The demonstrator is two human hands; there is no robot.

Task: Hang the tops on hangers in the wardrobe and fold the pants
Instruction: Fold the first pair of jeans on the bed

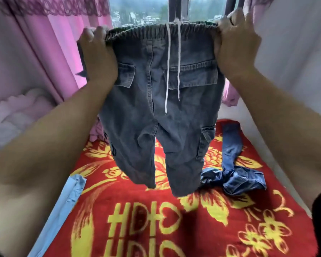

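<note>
Pants (161, 117) are up in the air, stretched by the waistband between both hands, legs dangling over the middle of the blanket (137, 201). Left hand (98, 52) and right hand (235, 45) each have fingers curled tight over one end of the waistband. Lots of bare red-and-yellow blanket in front. Jeans (237, 177) lie crumpled near the right edge, and a light blue garment (63, 206) runs along the left edge. Pink curtain (50, 43) left, window (146, 10) behind, white wall (295, 62) right. The pants are faded grey-blue denim with an elastic waist, white drawstring (168, 71) hanging down, and flap pockets.
</note>
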